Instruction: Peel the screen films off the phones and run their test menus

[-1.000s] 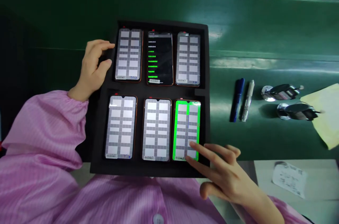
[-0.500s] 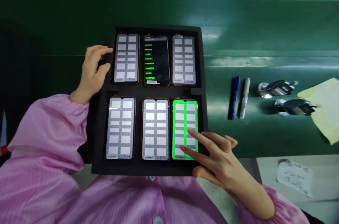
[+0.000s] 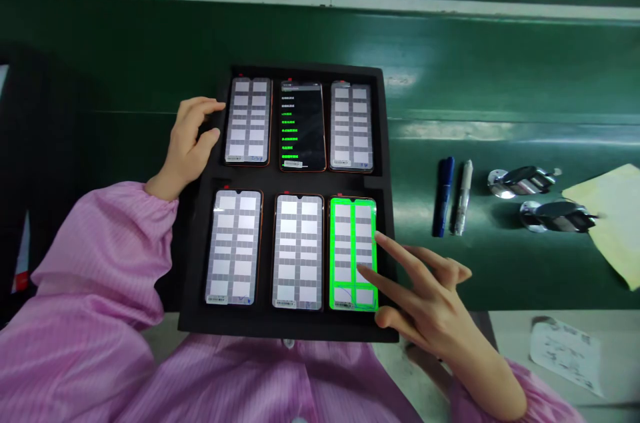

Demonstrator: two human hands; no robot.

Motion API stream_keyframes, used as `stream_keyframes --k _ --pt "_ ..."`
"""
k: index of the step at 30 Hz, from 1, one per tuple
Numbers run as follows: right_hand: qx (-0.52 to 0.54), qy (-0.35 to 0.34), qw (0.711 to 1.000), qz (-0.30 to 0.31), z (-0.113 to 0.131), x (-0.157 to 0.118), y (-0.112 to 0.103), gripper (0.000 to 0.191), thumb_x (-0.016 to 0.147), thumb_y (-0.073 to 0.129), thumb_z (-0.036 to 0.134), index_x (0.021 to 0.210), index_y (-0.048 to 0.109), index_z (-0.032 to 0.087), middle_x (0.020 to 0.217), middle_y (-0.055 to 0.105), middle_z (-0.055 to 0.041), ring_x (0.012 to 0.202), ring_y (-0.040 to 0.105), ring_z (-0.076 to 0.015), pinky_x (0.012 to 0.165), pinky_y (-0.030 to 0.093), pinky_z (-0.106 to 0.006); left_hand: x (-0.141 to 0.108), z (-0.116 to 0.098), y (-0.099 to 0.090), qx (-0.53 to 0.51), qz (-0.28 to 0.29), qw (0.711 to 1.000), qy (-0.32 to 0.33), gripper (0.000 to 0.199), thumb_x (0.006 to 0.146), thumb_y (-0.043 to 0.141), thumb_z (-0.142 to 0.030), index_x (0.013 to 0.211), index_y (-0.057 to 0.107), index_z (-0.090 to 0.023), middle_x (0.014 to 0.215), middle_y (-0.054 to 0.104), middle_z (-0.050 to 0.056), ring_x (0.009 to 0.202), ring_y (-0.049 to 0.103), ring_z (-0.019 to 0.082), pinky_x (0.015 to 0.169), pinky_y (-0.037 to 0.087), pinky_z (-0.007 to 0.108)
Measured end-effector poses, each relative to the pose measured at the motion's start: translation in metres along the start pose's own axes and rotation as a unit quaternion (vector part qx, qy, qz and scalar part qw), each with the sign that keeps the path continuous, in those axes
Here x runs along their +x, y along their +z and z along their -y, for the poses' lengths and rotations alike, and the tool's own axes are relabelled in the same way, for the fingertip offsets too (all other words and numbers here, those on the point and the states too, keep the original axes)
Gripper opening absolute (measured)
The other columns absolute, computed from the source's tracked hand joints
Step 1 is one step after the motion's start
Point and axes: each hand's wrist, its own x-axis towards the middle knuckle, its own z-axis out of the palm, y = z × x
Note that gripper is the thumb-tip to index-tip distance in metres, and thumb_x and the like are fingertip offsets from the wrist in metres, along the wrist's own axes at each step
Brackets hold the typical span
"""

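Note:
A black tray (image 3: 287,182) holds several phones in two rows. Most screens show a grey and white block grid; the top middle phone (image 3: 303,130) shows a dark list with green text. On the bottom right phone (image 3: 343,250), bright green lines run along the edges, down the middle and across the lower part. My right hand (image 3: 430,296) is at this phone, fingers spread, index fingertip at its right edge and another fingertip over the screen. At the tray's upper left edge my left hand (image 3: 190,140) rests with thumb and fingers apart, holding nothing.
Right of the tray on the green table (image 3: 425,136) lie a blue marker (image 3: 443,196) and a white pen (image 3: 464,198). Further right are two shiny metal and black objects (image 3: 523,181) (image 3: 559,215) and yellow paper (image 3: 613,216). A written label (image 3: 567,351) lies at the lower right.
My right fingers have shifted right on the bottom right phone. A green line now crosses its lower part, with a thin curved trace there. The whole view has shifted slightly.

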Motion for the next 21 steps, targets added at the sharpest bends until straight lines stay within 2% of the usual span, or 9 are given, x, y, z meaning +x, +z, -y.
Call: stream_keyframes --k 5,9,14,21 --pt "0.022 -0.03 0.999 -0.009 0.014 0.025 0.011 0.059 0.106 0.036 0.065 0.109 0.082 0.028 0.151 0.062 -0.0114 0.12 0.054 -0.0303 0.089 0.033 -0.045 0.0 -0.002 0.0 0.001 -0.001 1.0 0.007 0.046 0.103 0.055 -0.051 0.132 0.068 -0.018 0.134 0.065 0.015 0.13 0.059 0.029 0.102 0.055 0.044" --pt "0.023 -0.034 0.999 -0.015 0.01 0.035 0.017 0.057 0.107 0.035 0.063 0.111 0.082 0.031 0.153 0.06 -0.0125 0.121 0.052 -0.0312 0.086 0.031 -0.045 -0.001 -0.004 -0.001 0.005 0.005 1.0 0.006 0.043 0.104 0.054 -0.045 0.134 0.067 -0.017 0.135 0.065 0.016 0.13 0.059 0.028 0.102 0.054 0.043" --pt "0.017 -0.011 1.0 -0.007 -0.008 0.023 0.011 0.052 0.109 0.037 0.057 0.116 0.082 0.031 0.157 0.054 -0.0139 0.121 0.053 -0.0327 0.083 0.031 -0.045 -0.001 -0.004 -0.002 0.01 0.007 1.0 0.001 0.043 0.103 0.053 -0.043 0.134 0.067 -0.015 0.136 0.065 0.016 0.131 0.058 0.027 0.103 0.053 0.042" --pt "-0.019 0.018 0.999 -0.018 -0.025 0.008 -0.003 0.046 0.108 0.044 0.051 0.111 0.082 0.026 0.158 0.051 -0.0153 0.121 0.053 -0.0362 0.092 0.031 -0.052 0.0 -0.004 -0.002 0.009 0.013 1.0 -0.002 0.047 0.105 0.052 -0.048 0.134 0.066 -0.014 0.136 0.064 0.016 0.131 0.056 0.028 0.105 0.053 0.044"
